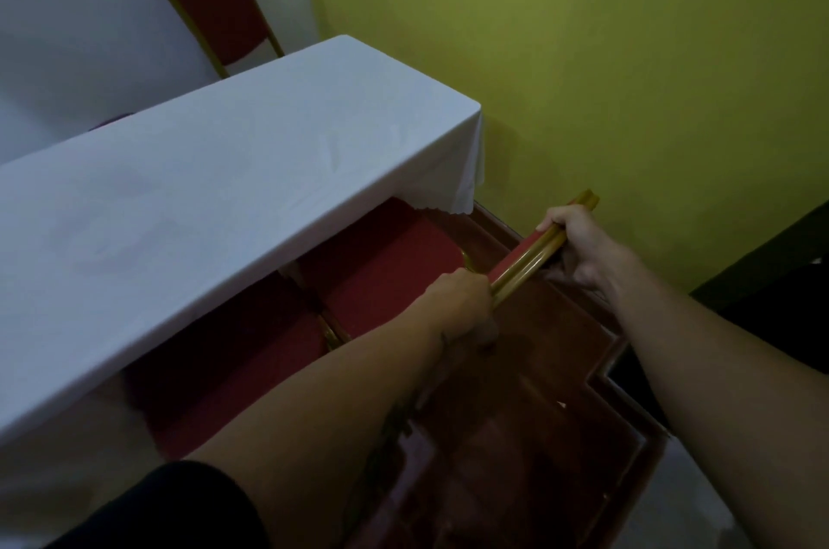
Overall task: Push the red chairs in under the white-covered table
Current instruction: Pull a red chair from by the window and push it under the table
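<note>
The chair (394, 261) nearest the green wall (628, 77) is sitting at the right end of the table (202, 198), its red seat lying partly beneath the hanging edge of the white cloth and its gold-framed back rail (538, 248) sticking out toward the person. Both bare hands are clamping that rail: the left hand (462, 306) is wrapping round its lower end, fingers curled under, and the right hand (578, 248) is gripping it further up, just short of the rail's tip, with a stretch of gold tubing and red padding showing between the two. A second chair (233, 373) is standing just beside the first on the left, its seat also lying partly under the cloth and touching or nearly touching its neighbour; in the dim light I cannot tell which. A third chair (215, 5) is standing on the far side of the table, its back upright against the white wall. The floor (538, 436) under the arms is shining dark red-brown.
</note>
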